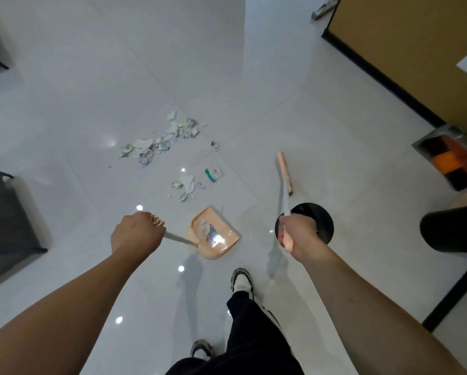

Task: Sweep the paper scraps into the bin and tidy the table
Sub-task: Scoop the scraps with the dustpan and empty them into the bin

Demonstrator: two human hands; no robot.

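Torn paper scraps (156, 142) lie scattered on the white tiled floor, with a second small cluster (189, 184) nearer to me. My left hand (136, 234) grips the long handle of a peach dustpan (216, 236), which holds a few scraps. My right hand (294, 234) grips the handle of a peach broom; its head (285, 173) is on the floor to the right of the scraps. A round black bin (321, 226) stands just behind my right hand, partly hidden by it.
A wooden table (416, 50) with a black edge fills the upper right. A metal stool base and orange object (448, 158) stand at the right. Dark furniture (5, 212) is at the left. My feet (241, 282) are below the dustpan.
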